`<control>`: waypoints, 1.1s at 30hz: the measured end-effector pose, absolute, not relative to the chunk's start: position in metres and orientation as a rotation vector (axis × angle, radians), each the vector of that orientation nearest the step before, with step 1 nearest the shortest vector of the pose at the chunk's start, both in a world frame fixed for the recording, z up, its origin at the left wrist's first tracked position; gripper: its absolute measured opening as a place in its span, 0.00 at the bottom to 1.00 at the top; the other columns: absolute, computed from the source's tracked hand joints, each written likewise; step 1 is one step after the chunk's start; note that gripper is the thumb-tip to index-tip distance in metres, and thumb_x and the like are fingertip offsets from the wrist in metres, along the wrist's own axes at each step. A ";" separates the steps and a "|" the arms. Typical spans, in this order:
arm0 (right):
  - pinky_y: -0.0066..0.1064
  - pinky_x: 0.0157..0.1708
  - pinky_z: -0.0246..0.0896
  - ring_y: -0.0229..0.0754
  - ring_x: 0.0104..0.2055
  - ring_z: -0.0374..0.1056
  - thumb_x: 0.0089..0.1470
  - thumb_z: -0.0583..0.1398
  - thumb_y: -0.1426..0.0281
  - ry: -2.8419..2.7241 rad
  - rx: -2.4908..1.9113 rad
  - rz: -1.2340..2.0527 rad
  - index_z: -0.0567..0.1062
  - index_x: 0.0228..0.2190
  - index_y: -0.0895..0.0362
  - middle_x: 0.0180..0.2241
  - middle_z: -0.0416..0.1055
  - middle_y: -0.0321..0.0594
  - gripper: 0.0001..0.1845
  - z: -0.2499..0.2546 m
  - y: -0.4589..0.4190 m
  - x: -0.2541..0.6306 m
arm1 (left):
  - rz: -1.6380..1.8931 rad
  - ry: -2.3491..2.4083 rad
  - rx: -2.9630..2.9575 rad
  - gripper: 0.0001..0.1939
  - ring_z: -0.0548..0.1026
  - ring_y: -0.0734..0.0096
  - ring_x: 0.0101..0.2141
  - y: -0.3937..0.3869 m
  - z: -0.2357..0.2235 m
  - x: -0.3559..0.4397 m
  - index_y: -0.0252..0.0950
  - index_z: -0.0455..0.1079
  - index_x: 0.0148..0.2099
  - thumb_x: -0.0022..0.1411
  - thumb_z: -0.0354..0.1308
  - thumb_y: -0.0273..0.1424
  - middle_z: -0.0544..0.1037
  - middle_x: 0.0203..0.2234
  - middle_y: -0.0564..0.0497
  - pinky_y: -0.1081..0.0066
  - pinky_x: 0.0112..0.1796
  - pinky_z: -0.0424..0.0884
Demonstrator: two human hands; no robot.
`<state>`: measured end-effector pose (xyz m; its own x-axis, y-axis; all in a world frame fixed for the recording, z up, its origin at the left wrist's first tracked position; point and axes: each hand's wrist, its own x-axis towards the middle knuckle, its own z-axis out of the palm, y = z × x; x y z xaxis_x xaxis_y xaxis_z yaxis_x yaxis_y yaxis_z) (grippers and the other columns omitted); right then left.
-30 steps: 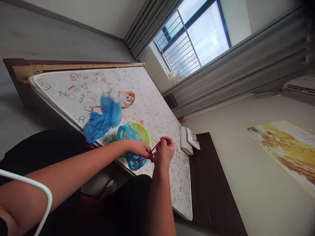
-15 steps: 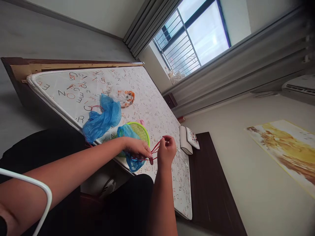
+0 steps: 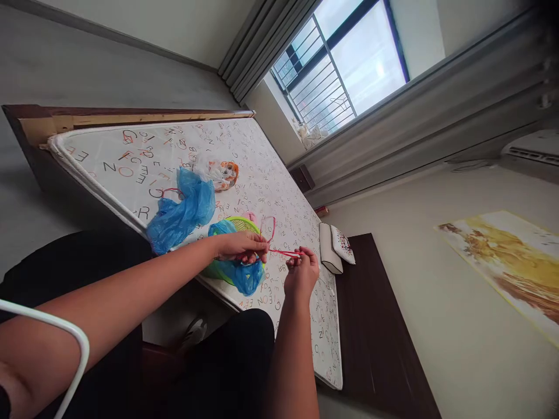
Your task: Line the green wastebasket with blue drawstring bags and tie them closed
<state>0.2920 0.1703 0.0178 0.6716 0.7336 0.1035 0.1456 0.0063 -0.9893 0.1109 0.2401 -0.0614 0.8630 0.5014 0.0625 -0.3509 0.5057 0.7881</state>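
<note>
A red drawstring (image 3: 283, 252) is stretched between my two hands. My left hand (image 3: 242, 245) pinches it close to the gathered neck of a blue plastic bag (image 3: 248, 279). My right hand (image 3: 302, 270), on the right, has the other end of the string between thumb and fingers. Above the hands, a loose loop of the same string sticks up. The blue bag lies over a yellow-green mesh basket (image 3: 244, 223), and my left hand hides part of both. What the bag contains cannot be made out.
A second blue plastic bag (image 3: 187, 201) with a red string lies on the letter-print mattress (image 3: 109, 139). Beside it is a clear bag with orange markings (image 3: 225, 174). Two pillows (image 3: 332, 247) rest by the dark headboard (image 3: 375, 314). A white curved bar (image 3: 76, 331) crosses my left arm.
My left hand has moved up slightly. My right hand has dropped a little and moved right, drawing the string nearly level, and a loop now stands above the hands.
</note>
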 end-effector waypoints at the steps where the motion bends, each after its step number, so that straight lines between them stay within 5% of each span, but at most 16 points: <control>1: 0.27 0.28 0.59 0.31 0.24 0.62 0.41 0.60 0.69 -0.698 -1.479 0.612 0.69 0.37 0.55 0.32 0.72 0.34 0.17 0.015 0.170 0.294 | 0.572 0.242 0.851 0.22 0.70 0.79 0.22 0.242 -0.062 0.112 0.33 0.71 0.38 0.58 0.69 0.48 0.82 0.36 0.45 0.76 0.22 0.60; 4: 0.26 0.29 0.61 0.31 0.24 0.63 0.37 0.60 0.72 -0.669 -1.382 0.703 0.68 0.37 0.55 0.28 0.70 0.30 0.20 0.005 0.161 0.290 | 0.621 0.395 0.718 0.19 0.74 0.78 0.24 0.244 -0.067 0.119 0.32 0.71 0.39 0.60 0.70 0.43 0.83 0.40 0.42 0.77 0.23 0.64; 11: 0.28 0.23 0.55 0.34 0.18 0.59 0.40 0.56 0.71 -0.963 -1.490 1.029 0.70 0.30 0.54 0.21 0.67 0.28 0.10 -0.023 0.135 0.265 | 0.682 0.379 0.431 0.08 0.72 0.81 0.24 0.241 -0.069 0.121 0.30 0.72 0.39 0.66 0.64 0.31 0.82 0.35 0.46 0.78 0.27 0.69; 15: 0.29 0.30 0.58 0.37 0.27 0.64 0.41 0.56 0.69 -1.266 -1.554 1.107 0.76 0.31 0.56 0.27 0.71 0.33 0.13 -0.027 0.132 0.268 | 0.631 0.300 0.426 0.09 0.72 0.80 0.25 0.243 -0.067 0.114 0.31 0.72 0.36 0.64 0.66 0.31 0.76 0.27 0.52 0.79 0.26 0.69; 20: 0.31 0.43 0.61 0.42 0.45 0.68 0.51 0.58 0.63 -1.244 -1.533 0.645 0.79 0.39 0.55 0.43 0.76 0.40 0.16 -0.013 0.143 0.276 | 0.526 0.148 0.483 0.14 0.66 0.83 0.21 0.244 -0.066 0.104 0.32 0.71 0.35 0.61 0.69 0.37 0.69 0.24 0.56 0.80 0.23 0.64; 23: 0.36 0.54 0.63 0.44 0.54 0.69 0.53 0.62 0.64 -1.283 -1.540 0.826 0.78 0.47 0.53 0.50 0.76 0.42 0.19 -0.006 0.151 0.268 | 0.483 0.097 0.602 0.16 0.69 0.78 0.23 0.242 -0.063 0.101 0.33 0.72 0.35 0.60 0.69 0.40 0.69 0.23 0.55 0.77 0.24 0.65; 33: 0.34 0.43 0.70 0.40 0.37 0.74 0.48 0.70 0.63 -1.241 -1.542 1.152 0.77 0.40 0.56 0.36 0.79 0.38 0.18 -0.019 0.156 0.267 | 0.528 0.295 1.103 0.20 0.70 0.73 0.24 0.245 -0.066 0.110 0.34 0.74 0.34 0.57 0.67 0.47 0.73 0.22 0.53 0.72 0.27 0.64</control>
